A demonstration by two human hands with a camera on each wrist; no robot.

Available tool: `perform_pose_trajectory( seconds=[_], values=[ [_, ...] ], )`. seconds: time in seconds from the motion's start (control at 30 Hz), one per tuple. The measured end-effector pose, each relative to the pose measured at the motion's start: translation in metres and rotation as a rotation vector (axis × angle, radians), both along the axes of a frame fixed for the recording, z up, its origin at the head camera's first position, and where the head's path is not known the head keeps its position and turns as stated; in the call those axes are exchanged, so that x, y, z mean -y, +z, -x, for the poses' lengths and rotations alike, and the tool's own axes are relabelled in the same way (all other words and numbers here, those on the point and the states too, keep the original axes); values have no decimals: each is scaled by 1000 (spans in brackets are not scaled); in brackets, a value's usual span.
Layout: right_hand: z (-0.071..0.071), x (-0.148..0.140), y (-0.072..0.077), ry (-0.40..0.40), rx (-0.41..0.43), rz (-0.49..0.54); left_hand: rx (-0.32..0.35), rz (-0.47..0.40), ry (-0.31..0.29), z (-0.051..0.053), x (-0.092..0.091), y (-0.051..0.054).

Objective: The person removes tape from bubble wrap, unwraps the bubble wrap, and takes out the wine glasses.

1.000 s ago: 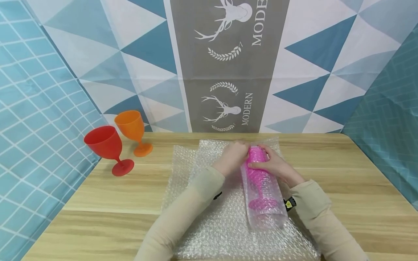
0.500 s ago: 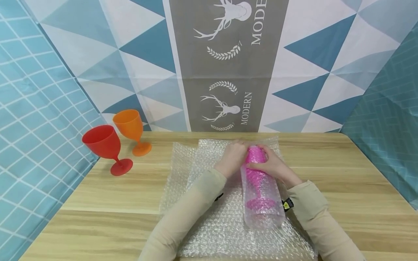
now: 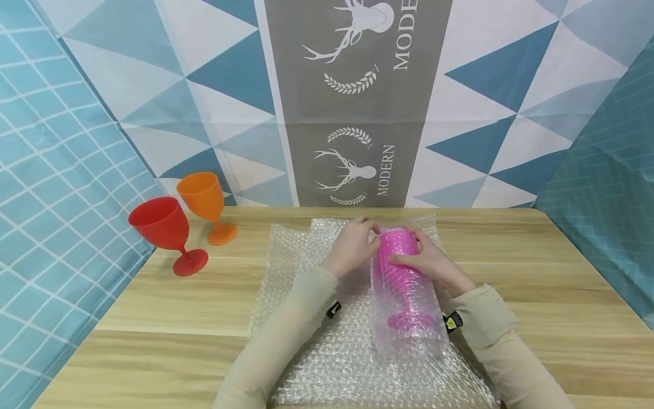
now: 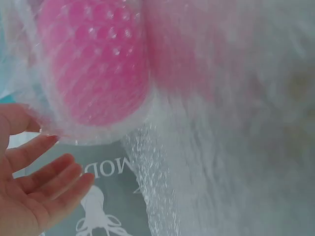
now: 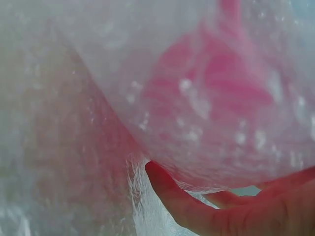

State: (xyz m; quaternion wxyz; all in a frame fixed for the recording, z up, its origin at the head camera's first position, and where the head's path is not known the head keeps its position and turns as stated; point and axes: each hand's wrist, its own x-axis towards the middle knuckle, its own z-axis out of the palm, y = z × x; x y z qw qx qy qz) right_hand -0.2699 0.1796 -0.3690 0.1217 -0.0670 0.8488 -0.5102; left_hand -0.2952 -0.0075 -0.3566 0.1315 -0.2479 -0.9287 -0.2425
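A pink goblet (image 3: 399, 250) lies on its side inside a layer of bubble wrap (image 3: 383, 335), its bowl toward the back and its foot toward the front. My right hand (image 3: 431, 258) grips the wrapped bowl from the right, thumb on top. My left hand (image 3: 355, 241) is at the bowl's left rim, where thumb and index finger pinch the wrap's edge. In the left wrist view the left hand's other fingers (image 4: 54, 182) are spread and relaxed. The right wrist view has the right fingers (image 5: 197, 206) curled against the wrapped bowl.
Flat sheets of bubble wrap (image 3: 327, 369) lie under the goblet on the wooden table (image 3: 153, 341). At the left stand a red goblet (image 3: 163, 224) and an orange goblet (image 3: 202, 196). A patterned cloth backdrop (image 3: 352, 102) rises behind the table.
My left hand has shifted left and slightly toward me, with the wrap's left edge drawn out the same way. My right hand keeps its grip on the wrapped goblet.
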Motion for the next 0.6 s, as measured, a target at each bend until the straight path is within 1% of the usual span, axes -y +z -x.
perform_pose_trajectory(
  seconds=[0.07,0.23,0.33,0.47,0.6],
  values=[
    [0,0,0,3,7,16,16,6,3,-1,5,0],
    [-1,-1,1,-2,26,69,-2,24,9,-2,16,-3],
    [-2,-2,1,0,37,83,0,24,9,-3,21,-6],
    [-2,-2,1,7,54,86,0,10,-9,-4,26,-9],
    [-2,-2,2,-4,66,89,40,-31,-47,-3,31,-13]
  ],
)
